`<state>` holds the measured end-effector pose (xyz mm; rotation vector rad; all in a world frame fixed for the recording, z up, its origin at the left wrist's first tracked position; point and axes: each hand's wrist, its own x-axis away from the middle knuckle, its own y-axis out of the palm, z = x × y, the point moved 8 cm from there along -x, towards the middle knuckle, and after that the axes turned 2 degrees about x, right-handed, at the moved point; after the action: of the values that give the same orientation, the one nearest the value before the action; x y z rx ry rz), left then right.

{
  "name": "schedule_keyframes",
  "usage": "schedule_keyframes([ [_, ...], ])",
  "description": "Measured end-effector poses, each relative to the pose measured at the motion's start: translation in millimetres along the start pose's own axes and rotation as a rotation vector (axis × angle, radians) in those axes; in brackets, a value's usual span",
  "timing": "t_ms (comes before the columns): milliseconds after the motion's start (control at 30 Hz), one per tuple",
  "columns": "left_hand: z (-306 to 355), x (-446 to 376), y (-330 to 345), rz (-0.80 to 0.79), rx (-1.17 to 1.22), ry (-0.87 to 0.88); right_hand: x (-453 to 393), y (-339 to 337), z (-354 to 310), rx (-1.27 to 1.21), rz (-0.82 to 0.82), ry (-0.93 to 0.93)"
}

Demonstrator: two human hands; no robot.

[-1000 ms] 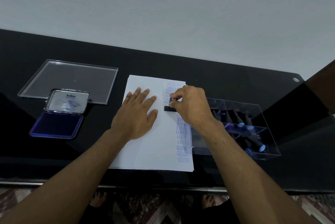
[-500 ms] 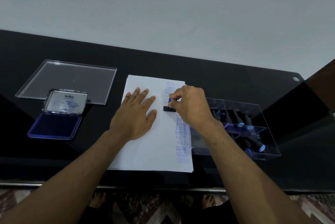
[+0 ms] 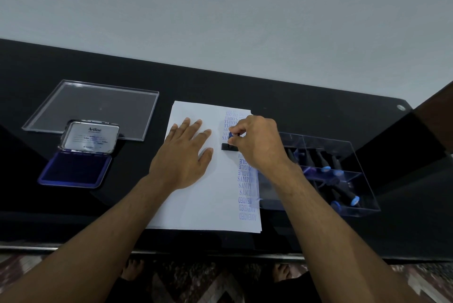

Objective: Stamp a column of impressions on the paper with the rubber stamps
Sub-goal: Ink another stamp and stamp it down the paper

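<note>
Change: almost nothing has moved since the earlier frames; the right hand stays on the stamp at the same spot in the column, and the left hand stays flat on the sheet.
Feet: bare toes (image 3: 133,269) show at the bottom edge, below the table's near rim.
Paper (image 3: 196,204): a white sheet at the centre of the frame on the black table (image 3: 318,111), with a column of blue impressions (image 3: 246,194) down its right side.
Left hand (image 3: 182,158): lies palm down on the sheet left of the column, fingers straight and spread, holding nothing.
Right hand (image 3: 257,142): fingers curl round the stamp's blue handle, pinching it from above.
Rubber stamp (image 3: 230,147): its black base sits on the paper in the upper part of the column, just right of the left hand.
Ink pad (image 3: 76,167): open at the left of the frame, blue pad facing up, lid raised behind it.
Clear lid (image 3: 98,104): lies flat at upper left, just behind the ink pad.
Clear box (image 3: 353,155): at the right of the paper, with more blue-tipped stamps lying inside.
</note>
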<state>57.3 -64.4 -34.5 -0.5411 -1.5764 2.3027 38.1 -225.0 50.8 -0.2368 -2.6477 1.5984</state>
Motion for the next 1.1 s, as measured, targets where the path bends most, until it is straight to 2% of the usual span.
schedule_keyframes([
  [500, 0, 0, -1, -0.005, 0.004, -0.002, 5, -3, 0, -0.032, 0.037, -0.019],
  [633, 0, 0, -1, 0.008, 0.004, 0.003, 15, -23, 9, -0.191, 0.229, -0.016],
  [733, -1, 1, 0, 0.011, 0.005, 0.005, 22, -29, 25, -0.401, 0.337, 0.1],
  [900, -1, 1, 1, 0.013, 0.004, 0.006, 28, -27, 41, -0.6, 0.392, 0.224],
  [1100, -1, 1, 0, 0.01, 0.004, 0.003, 27, -22, 48, -0.648, 0.379, 0.261],
])
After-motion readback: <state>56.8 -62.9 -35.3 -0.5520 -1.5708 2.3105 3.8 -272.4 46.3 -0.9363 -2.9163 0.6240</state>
